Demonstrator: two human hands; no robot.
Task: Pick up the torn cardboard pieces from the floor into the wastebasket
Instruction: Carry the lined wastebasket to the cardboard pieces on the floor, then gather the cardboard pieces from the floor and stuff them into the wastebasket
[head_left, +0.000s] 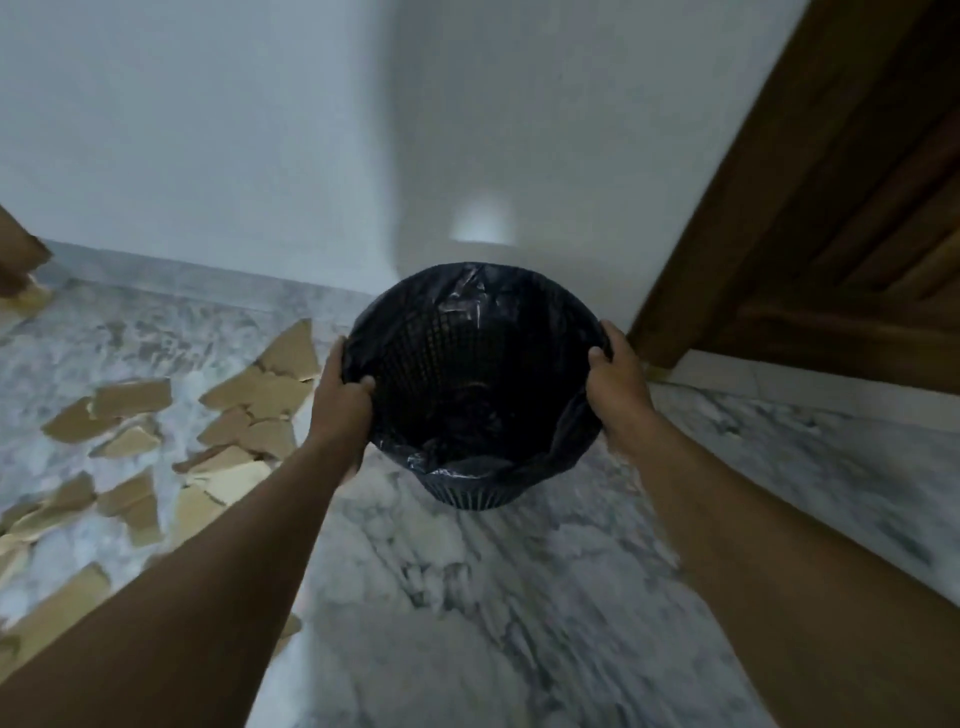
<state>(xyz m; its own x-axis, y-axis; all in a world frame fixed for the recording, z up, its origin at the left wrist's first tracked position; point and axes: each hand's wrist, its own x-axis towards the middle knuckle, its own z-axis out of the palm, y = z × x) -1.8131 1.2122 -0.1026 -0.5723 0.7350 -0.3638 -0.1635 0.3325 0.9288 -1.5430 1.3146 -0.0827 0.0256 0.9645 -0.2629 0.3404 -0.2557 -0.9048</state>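
A dark mesh wastebasket (470, 312) lined with a black plastic bag is in the middle of the view, its mouth facing me. My left hand (340, 395) grips its left rim and my right hand (618, 384) grips its right rim. I cannot tell whether it rests on the floor or is lifted. I see no cardboard inside it. Several torn brown cardboard pieces (260, 395) lie scattered on the marble floor (493, 597) to the left of the basket, some under my left forearm.
A white wall (260, 130) with a grey skirting stands behind the basket. A brown wooden door and frame (831, 208) rise at the right. Another brown piece (18, 254) shows at the far left edge.
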